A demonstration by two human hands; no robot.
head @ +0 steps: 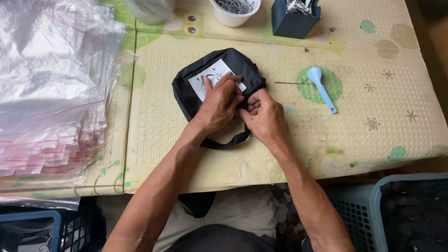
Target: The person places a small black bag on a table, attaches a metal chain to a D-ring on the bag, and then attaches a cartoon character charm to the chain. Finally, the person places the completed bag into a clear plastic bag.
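Note:
A small black fabric bag [191,88] with a white printed patch [205,77] lies on a pale yellow foam mat [289,154]. My left hand [218,103] rests flat on the bag, fingers spread over the patch. Beside it, my right hand [263,114] has its fingers curled at the bag's right edge, pinching the fabric there. The bag's black strap [226,141] loops out below both hands.
A thick stack of clear zip bags [49,88] fills the left side. A light blue plastic spoon [321,86] lies right of the bag. At the back stand a white cup [233,11] and a dark blue box [294,18]. Blue baskets [373,210] sit below.

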